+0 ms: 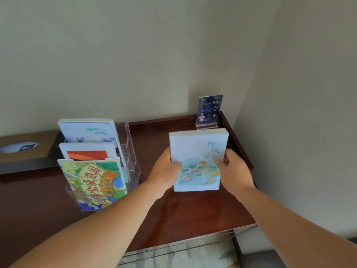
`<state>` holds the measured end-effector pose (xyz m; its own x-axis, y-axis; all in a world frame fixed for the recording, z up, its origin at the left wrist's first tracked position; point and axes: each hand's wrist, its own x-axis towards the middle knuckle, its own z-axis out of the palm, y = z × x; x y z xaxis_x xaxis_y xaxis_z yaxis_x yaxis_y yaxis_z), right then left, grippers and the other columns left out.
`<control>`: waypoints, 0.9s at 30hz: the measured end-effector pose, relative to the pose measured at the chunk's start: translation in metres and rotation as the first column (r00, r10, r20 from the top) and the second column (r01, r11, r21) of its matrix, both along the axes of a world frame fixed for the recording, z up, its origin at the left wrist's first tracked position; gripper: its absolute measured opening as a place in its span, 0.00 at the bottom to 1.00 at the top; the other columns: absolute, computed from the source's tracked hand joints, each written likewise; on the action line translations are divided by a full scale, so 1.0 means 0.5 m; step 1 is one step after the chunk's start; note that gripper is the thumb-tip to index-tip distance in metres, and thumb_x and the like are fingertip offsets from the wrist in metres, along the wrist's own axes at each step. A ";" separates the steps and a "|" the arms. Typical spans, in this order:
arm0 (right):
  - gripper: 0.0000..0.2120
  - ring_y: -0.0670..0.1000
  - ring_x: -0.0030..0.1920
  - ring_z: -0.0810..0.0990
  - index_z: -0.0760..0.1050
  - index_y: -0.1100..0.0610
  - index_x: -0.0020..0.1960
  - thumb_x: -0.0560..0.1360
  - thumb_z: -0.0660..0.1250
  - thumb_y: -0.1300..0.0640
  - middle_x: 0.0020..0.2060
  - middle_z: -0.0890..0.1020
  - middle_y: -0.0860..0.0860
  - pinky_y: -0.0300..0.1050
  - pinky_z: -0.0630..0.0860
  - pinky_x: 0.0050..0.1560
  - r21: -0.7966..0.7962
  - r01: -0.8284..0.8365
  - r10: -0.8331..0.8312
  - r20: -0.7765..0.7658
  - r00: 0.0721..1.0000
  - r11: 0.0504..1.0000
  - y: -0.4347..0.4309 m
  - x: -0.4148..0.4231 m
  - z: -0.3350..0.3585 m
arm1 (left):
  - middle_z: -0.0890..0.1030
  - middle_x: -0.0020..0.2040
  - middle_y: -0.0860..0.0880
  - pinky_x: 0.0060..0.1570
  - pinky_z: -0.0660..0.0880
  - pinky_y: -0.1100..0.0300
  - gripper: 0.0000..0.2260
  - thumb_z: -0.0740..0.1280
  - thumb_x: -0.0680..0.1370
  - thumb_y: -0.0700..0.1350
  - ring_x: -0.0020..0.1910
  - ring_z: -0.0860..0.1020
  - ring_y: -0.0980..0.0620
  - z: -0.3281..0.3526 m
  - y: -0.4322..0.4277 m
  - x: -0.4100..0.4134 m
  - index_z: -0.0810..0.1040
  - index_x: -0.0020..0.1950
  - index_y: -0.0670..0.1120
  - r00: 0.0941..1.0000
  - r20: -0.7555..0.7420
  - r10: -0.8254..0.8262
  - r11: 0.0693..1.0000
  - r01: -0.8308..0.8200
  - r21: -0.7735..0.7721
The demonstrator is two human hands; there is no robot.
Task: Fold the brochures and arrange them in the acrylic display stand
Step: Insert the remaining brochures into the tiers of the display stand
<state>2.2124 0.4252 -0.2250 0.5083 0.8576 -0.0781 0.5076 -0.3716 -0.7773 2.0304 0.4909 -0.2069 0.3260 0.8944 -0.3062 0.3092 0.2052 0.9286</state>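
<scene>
Brochures [197, 161], folded and gathered into one thick pale-blue stack, stand on their lower edge on the bench [193, 209], near its right rear corner. My left hand [164, 171] clamps the stack's left side and my right hand [233, 169] clamps its right side; thumbs lie on the illustrated front cover, fingers are hidden behind. Both hands are thus closed on the same stack, one to a side, at about mid-height.

Handling, as I judge it: the stack is paper, light for its bulk, fairly stiff as a block but liable to fan or slip sheet by sheet if squeezed unevenly, since the covers look glossy. Holding both long sides, with pressure front to back, should keep the edges squared.

Left of the hands, toward the bench's middle, stands the acrylic display stand [133, 151], clear and three-tiered. Its front pocket holds a green-and-yellow brochure [96, 180], the middle pocket a white one with a red band [87, 151], the rear pocket a light-blue set [87, 130]. Which pocket can still take this stack I cannot tell.

Behind the stack, at the right rear corner, a small dark-blue card [209, 110] stands in a clear holder. At the bench's left rear edge lies a brown tissue box [25, 151].
</scene>
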 end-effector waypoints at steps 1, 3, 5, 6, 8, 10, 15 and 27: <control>0.04 0.52 0.46 0.80 0.75 0.50 0.53 0.79 0.65 0.57 0.43 0.81 0.45 0.46 0.74 0.44 0.037 -0.001 0.000 0.020 1.000 0.999 0.013 0.000 0.022 | 0.81 0.55 0.55 0.50 0.76 0.58 0.21 0.60 0.75 0.33 0.55 0.79 0.54 0.022 0.010 -0.005 0.74 0.62 0.54 1.000 0.002 0.003 0.999 -0.003 0.043; 0.05 0.52 0.45 0.80 0.77 0.51 0.53 0.79 0.65 0.57 0.42 0.81 0.45 0.48 0.75 0.46 0.126 -0.016 0.010 0.053 0.999 0.992 0.046 -0.006 0.079 | 0.81 0.54 0.54 0.54 0.77 0.55 0.19 0.61 0.74 0.34 0.55 0.79 0.53 0.079 0.038 -0.016 0.74 0.59 0.54 1.000 0.001 0.030 0.989 -0.030 0.145; 0.04 0.52 0.44 0.80 0.77 0.52 0.53 0.79 0.65 0.56 0.42 0.81 0.46 0.48 0.76 0.46 0.226 -0.040 0.023 0.077 0.997 0.973 0.080 -0.023 0.148 | 0.82 0.53 0.52 0.56 0.77 0.52 0.16 0.63 0.74 0.36 0.54 0.79 0.51 0.148 0.072 -0.033 0.75 0.57 0.53 0.999 -0.002 0.055 0.967 -0.052 0.250; 0.04 0.50 0.43 0.80 0.77 0.51 0.52 0.79 0.65 0.56 0.42 0.81 0.45 0.47 0.76 0.44 0.279 -0.050 0.028 0.082 0.996 0.959 0.097 -0.035 0.184 | 0.82 0.53 0.51 0.57 0.76 0.50 0.15 0.64 0.74 0.36 0.54 0.80 0.50 0.186 0.090 -0.045 0.75 0.57 0.52 0.998 0.005 0.063 0.952 -0.062 0.301; 0.03 0.46 0.41 0.79 0.76 0.49 0.50 0.79 0.65 0.55 0.40 0.80 0.42 0.43 0.73 0.39 0.376 -0.063 0.027 0.100 0.995 0.925 0.129 -0.066 0.257 | 0.82 0.54 0.49 0.58 0.76 0.48 0.16 0.65 0.73 0.36 0.54 0.80 0.49 0.265 0.125 -0.078 0.76 0.58 0.50 0.997 0.035 0.067 0.918 -0.075 0.389; 0.02 0.41 0.39 0.77 0.74 0.48 0.50 0.79 0.64 0.55 0.40 0.78 0.40 0.39 0.70 0.35 0.447 -0.086 0.025 0.140 0.990 0.890 0.158 -0.104 0.328 | 0.83 0.54 0.49 0.58 0.76 0.46 0.17 0.66 0.72 0.36 0.54 0.80 0.48 0.339 0.158 -0.123 0.76 0.59 0.50 0.997 0.058 0.049 0.887 -0.070 0.456; 0.01 0.40 0.37 0.76 0.72 0.49 0.50 0.80 0.64 0.54 0.38 0.76 0.39 0.36 0.68 0.32 0.522 -0.138 0.021 0.224 0.974 0.842 0.220 -0.226 0.448 | 0.82 0.55 0.48 0.59 0.76 0.40 0.19 0.66 0.69 0.39 0.56 0.81 0.46 0.453 0.227 -0.258 0.76 0.60 0.50 0.997 0.080 0.005 0.845 -0.047 0.533; 0.05 0.54 0.43 0.80 0.75 0.56 0.51 0.79 0.64 0.55 0.43 0.80 0.49 0.50 0.77 0.42 0.345 -0.112 0.036 0.218 0.975 0.932 0.324 -0.437 0.403 | 0.82 0.55 0.49 0.60 0.75 0.42 0.17 0.66 0.75 0.36 0.55 0.80 0.46 0.383 0.340 -0.468 0.75 0.60 0.52 0.998 0.058 -0.011 0.898 -0.016 0.439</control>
